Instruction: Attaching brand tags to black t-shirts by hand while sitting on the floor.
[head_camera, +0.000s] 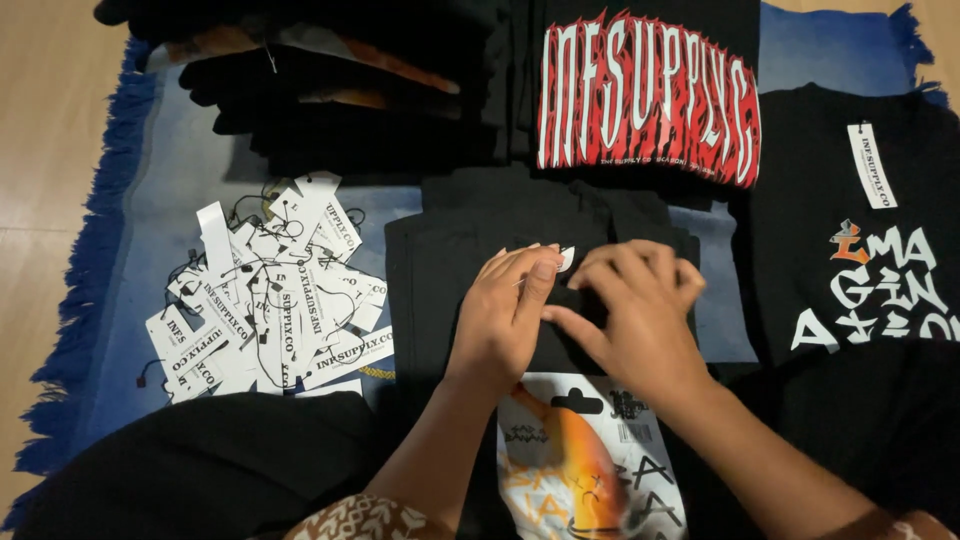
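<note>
Surrounding the work area on the blue fringed rug (120, 200) are a heap of white hang tags (265, 295) at left, a stack of dark garments (330, 90) behind, a shirt with red-and-white lettering (648, 95) at top, and a tagged black printed shirt (860, 250) at right. Both hands rest on the folded black shirt (440, 260) at centre, just beyond a printed card (590, 470). The left hand (505, 315) pinches a small white tag (565, 258) with curled fingers; the right hand (640, 310) presses the fabric beside it, fingers bent.

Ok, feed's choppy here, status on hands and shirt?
Left hand and right hand together on folded black shirt, pinching small white tag. Pile of white paper tags lies left, apart.
</note>
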